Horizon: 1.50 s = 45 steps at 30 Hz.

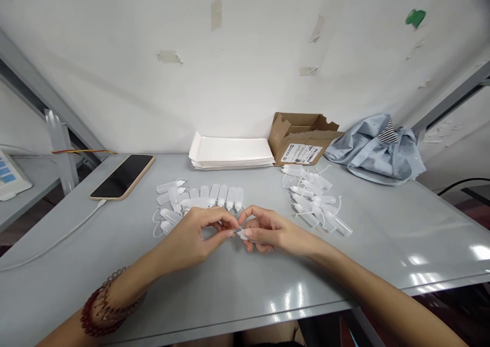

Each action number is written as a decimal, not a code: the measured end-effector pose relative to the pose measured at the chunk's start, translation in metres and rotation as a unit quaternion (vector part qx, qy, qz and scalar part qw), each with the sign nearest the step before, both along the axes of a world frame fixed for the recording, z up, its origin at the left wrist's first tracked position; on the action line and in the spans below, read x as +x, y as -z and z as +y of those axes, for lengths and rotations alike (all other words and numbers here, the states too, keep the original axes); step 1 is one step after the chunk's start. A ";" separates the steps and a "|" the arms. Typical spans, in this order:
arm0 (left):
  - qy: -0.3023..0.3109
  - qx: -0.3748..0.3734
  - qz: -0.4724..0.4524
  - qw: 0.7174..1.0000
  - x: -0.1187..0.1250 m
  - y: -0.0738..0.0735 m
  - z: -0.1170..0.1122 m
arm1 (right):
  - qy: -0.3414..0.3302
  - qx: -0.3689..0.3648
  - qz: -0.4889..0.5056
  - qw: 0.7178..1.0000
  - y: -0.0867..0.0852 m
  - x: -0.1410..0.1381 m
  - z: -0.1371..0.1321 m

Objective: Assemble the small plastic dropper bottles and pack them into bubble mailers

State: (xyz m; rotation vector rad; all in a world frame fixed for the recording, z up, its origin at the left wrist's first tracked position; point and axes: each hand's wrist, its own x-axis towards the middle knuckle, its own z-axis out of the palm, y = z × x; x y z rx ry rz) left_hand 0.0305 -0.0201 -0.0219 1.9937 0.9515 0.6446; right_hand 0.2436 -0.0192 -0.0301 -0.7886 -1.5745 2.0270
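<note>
Over the middle of the table, my right hand is closed around a small translucent needle-tip squeeze bottle. Its white collar shows between thumb and fingers, while most of its body is hidden in the palm. My left hand meets it from the left, thumb and index finger pinched at the thin tip. Just behind my left hand lies a group of similar bottles, some in a neat row and others heaped to the left. A second loose pile of bottles with thin white cap straps lies to the right.
Stacked white trays stand against the wall beside an open cardboard box. Light blue cloth is bunched at the back right. On the left lies a phone with a white charging cable crossing the table.
</note>
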 end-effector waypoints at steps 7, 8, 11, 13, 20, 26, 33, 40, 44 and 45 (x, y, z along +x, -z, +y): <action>-0.002 0.026 0.031 0.999 0.001 -0.003 0.001 | 0.000 0.010 0.009 1.000 0.003 -0.002 0.001; -0.009 0.016 0.033 0.999 0.000 -0.004 0.002 | 0.002 0.012 0.004 1.000 0.003 -0.002 0.002; -0.045 0.000 0.034 0.998 -0.007 -0.012 0.008 | 0.008 0.024 -0.024 0.999 0.001 -0.001 0.003; -0.096 0.005 0.035 0.995 -0.016 -0.019 0.012 | 0.025 0.038 -0.035 0.998 -0.001 0.002 0.005; -0.366 0.035 0.083 0.926 -0.073 -0.038 0.029 | 0.156 0.082 -0.056 0.983 -0.011 0.017 0.014; -0.337 -0.094 0.078 0.934 -0.120 -0.042 0.041 | 0.188 0.082 -0.069 0.976 -0.014 0.018 0.014; -0.190 -0.190 0.144 0.952 -0.135 -0.036 0.045 | 0.178 0.086 -0.080 0.977 -0.013 0.017 0.013; -0.172 -0.159 0.146 0.961 -0.133 -0.025 0.053 | 0.184 0.086 -0.083 0.976 -0.014 0.018 0.014; -0.177 -0.131 0.180 0.959 -0.126 -0.023 0.056 | 0.196 0.095 -0.080 0.973 -0.015 0.020 0.016; -0.179 -0.126 0.190 0.957 -0.124 -0.024 0.055 | 0.202 0.098 -0.078 0.971 -0.015 0.021 0.016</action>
